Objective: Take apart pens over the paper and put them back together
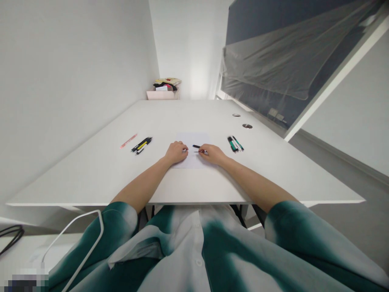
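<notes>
A sheet of white paper (pixel 194 162) lies on the table in front of me, with both hands over it. My right hand (pixel 212 154) pinches a thin dark stick (pixel 197 152), which looks like a pen refill and points left. Just beyond these fingers, a short black pen piece (pixel 196 146) lies on the sheet; whether it is a cap or a barrel I cannot tell. My left hand (pixel 176 152) rests on the paper's left side, its fingers curled in and closed. Anything within them is too small or hidden to make out.
Left on the white table (pixel 188 188) lie several black and yellow pens (pixel 142 145) and a pink strip (pixel 129 140). Several green, white and black pens (pixel 235 144) are at right. Two round metal discs (pixel 247 126) sit farther back. A filled box (pixel 161 94) stands beyond.
</notes>
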Demonstrator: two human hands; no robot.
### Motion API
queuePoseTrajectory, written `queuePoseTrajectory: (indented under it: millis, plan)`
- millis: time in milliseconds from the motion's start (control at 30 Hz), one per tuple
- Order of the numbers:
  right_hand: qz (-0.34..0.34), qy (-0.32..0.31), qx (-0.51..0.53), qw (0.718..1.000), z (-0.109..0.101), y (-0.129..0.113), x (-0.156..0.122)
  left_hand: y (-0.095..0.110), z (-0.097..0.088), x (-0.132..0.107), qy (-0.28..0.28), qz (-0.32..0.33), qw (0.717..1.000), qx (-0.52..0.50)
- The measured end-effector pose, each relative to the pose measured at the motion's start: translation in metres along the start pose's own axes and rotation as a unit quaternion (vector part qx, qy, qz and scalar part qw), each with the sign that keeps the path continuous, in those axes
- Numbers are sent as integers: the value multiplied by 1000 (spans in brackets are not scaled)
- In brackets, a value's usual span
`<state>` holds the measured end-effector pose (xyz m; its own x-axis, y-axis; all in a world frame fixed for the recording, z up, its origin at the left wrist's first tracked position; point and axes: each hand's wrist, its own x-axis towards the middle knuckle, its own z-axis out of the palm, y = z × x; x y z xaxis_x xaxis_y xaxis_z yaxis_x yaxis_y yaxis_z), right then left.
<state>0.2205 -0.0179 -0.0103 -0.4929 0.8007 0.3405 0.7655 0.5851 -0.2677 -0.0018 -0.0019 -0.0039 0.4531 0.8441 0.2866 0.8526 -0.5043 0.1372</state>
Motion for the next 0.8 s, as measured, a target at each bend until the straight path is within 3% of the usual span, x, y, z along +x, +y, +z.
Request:
queuePoseTrajectory:
  millis: [167,467,800]
  plan:
    - [6,-6,0,1000,-1,1,0,1,-1,2,-13,0,1000,-2]
    - [16,-3,7,1000,-2,0,0,4,1,2,22,15,986,-167]
    - [3,8,18,1000,1,-1,1,12,1,1,19,31,979,-202]
